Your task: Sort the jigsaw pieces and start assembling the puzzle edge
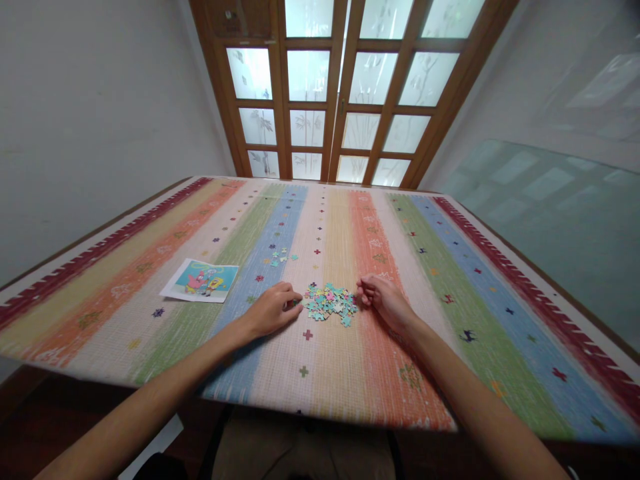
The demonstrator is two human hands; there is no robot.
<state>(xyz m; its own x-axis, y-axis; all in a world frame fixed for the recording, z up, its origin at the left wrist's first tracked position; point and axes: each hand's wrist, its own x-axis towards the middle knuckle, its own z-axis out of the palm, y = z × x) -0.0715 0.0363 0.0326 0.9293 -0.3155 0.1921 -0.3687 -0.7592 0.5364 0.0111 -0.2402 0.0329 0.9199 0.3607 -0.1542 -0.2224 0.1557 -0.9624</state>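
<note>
A small pile of pastel jigsaw pieces [331,303] lies on the striped tablecloth [450,333]. My left hand [273,309] rests on the cloth at the pile's left edge, fingers curled inward against the nearest pieces. My right hand [384,299] sits at the pile's right edge, fingertips bunched and touching the pieces there. Whether either hand pinches a piece is too small to tell. A few loose pieces [281,257] lie farther back on the blue stripe.
A cartoon reference picture [201,281] lies flat to the left of my hands. The table [90,235] has a dark wooden edge. Wooden doors with frosted glass panes [345,93] stand behind it. A glass sheet [560,220] leans against the right wall.
</note>
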